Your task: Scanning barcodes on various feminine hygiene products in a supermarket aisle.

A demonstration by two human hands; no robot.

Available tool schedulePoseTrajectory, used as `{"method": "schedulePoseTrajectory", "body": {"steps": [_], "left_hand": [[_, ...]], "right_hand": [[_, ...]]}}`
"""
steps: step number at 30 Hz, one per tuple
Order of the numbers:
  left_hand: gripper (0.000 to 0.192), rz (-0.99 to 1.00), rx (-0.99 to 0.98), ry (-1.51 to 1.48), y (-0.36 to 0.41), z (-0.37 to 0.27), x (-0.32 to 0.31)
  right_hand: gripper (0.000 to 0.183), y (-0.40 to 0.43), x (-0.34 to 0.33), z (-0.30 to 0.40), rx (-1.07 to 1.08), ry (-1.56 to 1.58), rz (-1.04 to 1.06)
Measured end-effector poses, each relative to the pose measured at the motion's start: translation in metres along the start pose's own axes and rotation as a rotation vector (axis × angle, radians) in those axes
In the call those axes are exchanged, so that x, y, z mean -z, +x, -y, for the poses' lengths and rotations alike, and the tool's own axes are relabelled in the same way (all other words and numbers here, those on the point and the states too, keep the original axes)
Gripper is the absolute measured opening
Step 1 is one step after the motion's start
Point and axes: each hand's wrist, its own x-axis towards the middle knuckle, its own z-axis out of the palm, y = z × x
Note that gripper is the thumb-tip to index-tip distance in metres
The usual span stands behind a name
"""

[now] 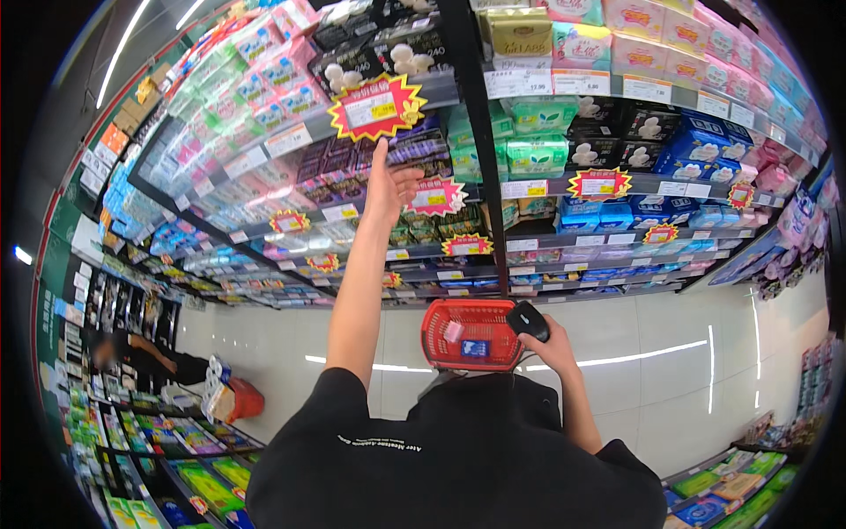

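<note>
My left hand [391,185] is raised to the shelves, its fingers apart and nothing in it, just under a red starburst price sign [377,108]. Dark purple packs [416,149] lie on the shelf around and behind its fingers. Low before me, my right hand [554,344] is closed on a black rounded object [529,322] at the right end of a red plastic shopping basket [428,334]. How the basket is carried is hidden. Inside it lie a small pink pack [453,332] and a small blue pack [475,348].
A black shelf upright [486,145] divides the shelving ahead. Green packs [538,157] and blue packs [704,152] fill the right section. At the left, a person [158,357] in dark clothes is near a loaded red basket [246,399]. More shelves stand behind me on both sides.
</note>
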Motion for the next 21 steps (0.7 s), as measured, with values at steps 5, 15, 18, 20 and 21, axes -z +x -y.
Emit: {"method": "schedulePoseTrajectory", "body": {"steps": [5, 15, 18, 20, 21], "left_hand": [[0.071, -0.084, -0.091, -0.073, -0.010, 0.009, -0.005], [0.051, 0.020, 0.010, -0.178, -0.121, 0.101, 0.038], [0.045, -0.010, 0.008, -0.144, -0.164, 0.143, 0.058], [0.036, 0.086, -0.014, -0.012, -0.186, 0.172, 0.079], [0.036, 0.071, -0.011, -0.022, -0.196, 0.176, 0.079]], "right_hand": [[0.049, -0.006, 0.007, 0.006, -0.028, 0.008, -0.029], [0.047, -0.033, 0.004, -0.004, -0.077, 0.000, -0.015], [0.048, -0.031, -0.007, 0.008, -0.129, 0.207, 0.005], [0.056, -0.030, -0.015, 0.001, -0.108, 0.331, 0.011], [0.059, -0.027, -0.021, 0.006, -0.070, 0.434, 0.002]]}}
